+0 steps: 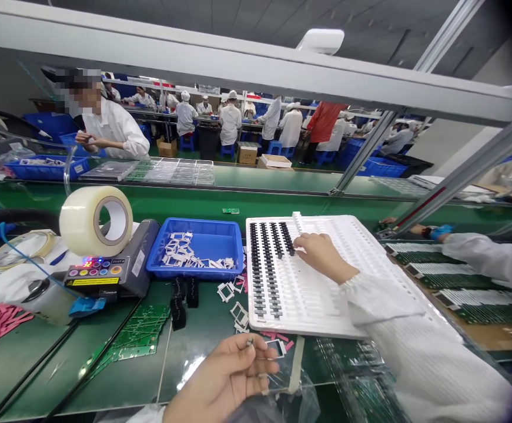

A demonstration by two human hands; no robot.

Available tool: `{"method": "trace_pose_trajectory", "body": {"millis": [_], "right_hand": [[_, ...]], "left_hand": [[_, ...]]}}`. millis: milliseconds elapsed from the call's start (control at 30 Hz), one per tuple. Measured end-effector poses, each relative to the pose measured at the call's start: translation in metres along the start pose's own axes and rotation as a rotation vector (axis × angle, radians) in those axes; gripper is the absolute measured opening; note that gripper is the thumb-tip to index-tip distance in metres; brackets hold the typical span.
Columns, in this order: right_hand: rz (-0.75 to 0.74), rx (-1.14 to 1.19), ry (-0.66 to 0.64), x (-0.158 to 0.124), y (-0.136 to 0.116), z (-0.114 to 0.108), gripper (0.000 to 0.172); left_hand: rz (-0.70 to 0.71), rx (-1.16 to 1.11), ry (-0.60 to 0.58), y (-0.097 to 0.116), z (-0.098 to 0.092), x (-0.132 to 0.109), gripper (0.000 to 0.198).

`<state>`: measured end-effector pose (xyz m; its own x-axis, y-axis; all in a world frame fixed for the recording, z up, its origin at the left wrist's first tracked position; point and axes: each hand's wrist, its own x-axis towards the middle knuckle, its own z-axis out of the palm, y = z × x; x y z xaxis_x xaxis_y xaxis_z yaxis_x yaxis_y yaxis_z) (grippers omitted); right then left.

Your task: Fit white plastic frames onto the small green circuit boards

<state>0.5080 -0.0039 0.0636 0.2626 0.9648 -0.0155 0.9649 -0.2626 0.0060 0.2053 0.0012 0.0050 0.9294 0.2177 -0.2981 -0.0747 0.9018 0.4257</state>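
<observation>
My left hand (227, 376) is palm up near the table's front edge. Its thumb and index finger pinch a small metallic part (250, 341), too small to name exactly. A white rectangular frame (277, 349) shows just past those fingers; whether they touch it I cannot tell. My right hand (326, 257) reaches over a white foam tray (313, 314). Its fingertips are closed together at a row of small black parts (287, 238) standing in the slots, and what they grip is hidden. Several rows of these black parts fill the tray's left side.
A blue bin (211, 238) with white frames stands left of the tray. Further left are a tape dispenser (106, 267), a tape roll (76, 222), and green circuit boards (139, 332). At right, a co-worker's sleeve (489, 255) extends over stacked boards (480, 305). A metal beam crosses above.
</observation>
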Motion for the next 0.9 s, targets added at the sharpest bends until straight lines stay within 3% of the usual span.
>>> {"method": "trace_pose_trajectory", "body": {"millis": [200,367,467,600,667,800,900], "right_hand": [[0.008,-0.106,0.021,0.02,0.019,0.024,0.011],[0.009,-0.064,0.059,0.018,0.015,-0.003,0.015],[-0.093,0.049,0.006,0.001,-0.007,-0.029,0.017],[-0.463,0.544,-0.384,-0.031,-0.062,-0.037,0.019],[-0.536,0.729,-0.516,-0.043,-0.087,-0.031,0.014],[-0.515,0.743,-0.482,-0.051,-0.108,-0.017,0.008],[-0.466,0.625,-0.401,-0.039,-0.094,-0.013,0.014]], "left_hand": [[0.022,0.021,0.046,0.003,-0.006,0.003,0.017],[0.053,-0.032,0.083,0.009,-0.008,0.006,0.02],[0.062,-0.048,0.121,0.011,-0.004,0.008,0.026],[0.034,-0.061,0.048,0.005,0.005,0.012,0.026],[0.014,-0.071,-0.012,0.0,0.008,0.012,0.024],[0.027,-0.117,-0.048,-0.006,0.008,0.013,0.016],[0.023,-0.188,-0.025,-0.007,0.005,0.014,0.017]]}}
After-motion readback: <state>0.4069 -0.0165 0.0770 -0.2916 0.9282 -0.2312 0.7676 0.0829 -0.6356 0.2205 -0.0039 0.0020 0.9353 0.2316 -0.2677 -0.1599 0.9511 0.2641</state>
